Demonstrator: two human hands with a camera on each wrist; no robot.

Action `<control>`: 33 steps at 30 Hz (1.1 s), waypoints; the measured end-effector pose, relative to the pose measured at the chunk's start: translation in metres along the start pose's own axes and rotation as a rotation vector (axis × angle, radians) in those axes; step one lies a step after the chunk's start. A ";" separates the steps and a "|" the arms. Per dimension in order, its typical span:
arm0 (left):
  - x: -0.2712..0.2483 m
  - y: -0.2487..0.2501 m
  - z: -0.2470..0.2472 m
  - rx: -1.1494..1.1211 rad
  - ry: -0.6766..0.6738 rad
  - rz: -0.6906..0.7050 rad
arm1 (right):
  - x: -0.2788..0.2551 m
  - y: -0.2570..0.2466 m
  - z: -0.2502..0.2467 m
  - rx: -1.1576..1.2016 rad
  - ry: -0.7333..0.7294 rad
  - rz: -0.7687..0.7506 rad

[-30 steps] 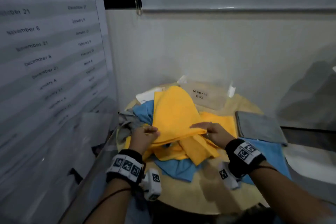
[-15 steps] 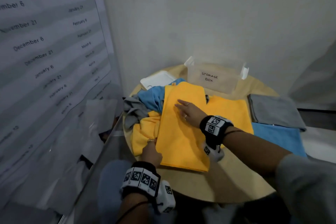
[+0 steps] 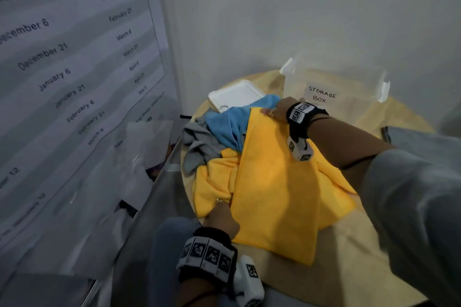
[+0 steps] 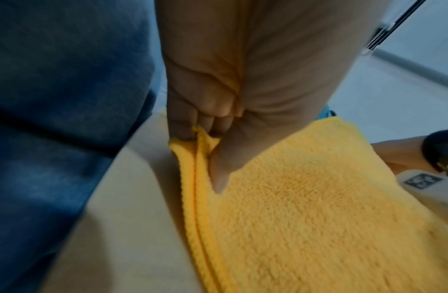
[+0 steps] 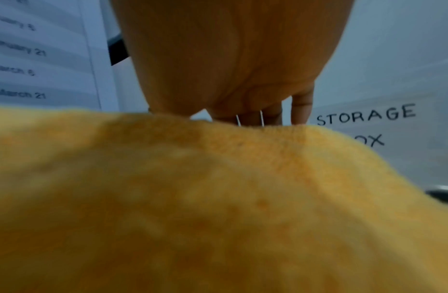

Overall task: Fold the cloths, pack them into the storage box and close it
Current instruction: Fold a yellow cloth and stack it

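Round wooden bench point(image 3: 349, 252) carries the cloth pile and box. Folded yellow cloth point(image 3: 277, 182) lies flat over the pile at bench centre, long axis running from the near edge toward the storage box point(image 3: 334, 87); a second yellow cloth point(image 3: 212, 182) is crumpled beneath it on the left. Storage box: clear, labelled, open, at the far edge; its white lid point(image 3: 235, 95) lies just left of it. Blue cloth point(image 3: 229, 122) and grey cloth point(image 3: 197, 147) are bunched at far left. Left hand point(image 3: 223, 219): fingers point(image 4: 185, 126) and thumb pinch the doubled near-left edge. Right hand point(image 3: 279, 109): rests on the far end; fingers point(image 5: 272, 115) reach past the edge, so I cannot tell if they grip.
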State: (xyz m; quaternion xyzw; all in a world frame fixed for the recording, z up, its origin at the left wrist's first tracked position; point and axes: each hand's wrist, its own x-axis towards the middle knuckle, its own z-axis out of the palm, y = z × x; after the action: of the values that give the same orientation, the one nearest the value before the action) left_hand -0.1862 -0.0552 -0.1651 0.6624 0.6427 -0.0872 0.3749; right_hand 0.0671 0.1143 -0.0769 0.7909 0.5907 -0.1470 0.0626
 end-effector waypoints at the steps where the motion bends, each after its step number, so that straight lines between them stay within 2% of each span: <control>1: 0.001 0.000 0.001 0.001 0.004 0.007 | 0.001 0.003 -0.003 0.025 0.034 0.002; 8: 0.000 0.002 0.002 0.053 0.024 0.020 | -0.012 0.018 -0.033 0.263 0.232 -0.063; 12: -0.003 0.000 0.001 0.038 0.062 0.027 | -0.016 0.021 -0.034 0.499 0.346 -0.090; 14: -0.005 0.000 0.000 0.023 0.076 0.031 | -0.017 0.023 -0.035 0.527 0.378 -0.093; 18: -0.008 0.000 -0.005 0.017 0.068 0.027 | -0.020 0.024 -0.039 0.413 0.319 -0.152; 22: -0.010 0.001 -0.007 0.008 0.047 0.016 | -0.020 0.022 -0.046 0.474 0.145 -0.295; 24: -0.009 0.000 -0.007 0.008 0.035 0.013 | -0.016 0.018 -0.048 0.467 0.136 -0.342; 29: -0.010 -0.002 -0.006 0.023 0.013 0.037 | -0.011 -0.011 -0.048 0.533 0.169 -0.344; 33: -0.011 -0.002 -0.005 0.034 0.018 0.039 | 0.013 -0.025 -0.024 0.517 0.077 -0.309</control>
State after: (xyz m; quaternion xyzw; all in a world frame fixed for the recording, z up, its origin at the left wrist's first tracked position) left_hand -0.1915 -0.0608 -0.1563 0.6817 0.6316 -0.0847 0.3595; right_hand 0.0506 0.1402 -0.0566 0.6865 0.6489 -0.2700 -0.1865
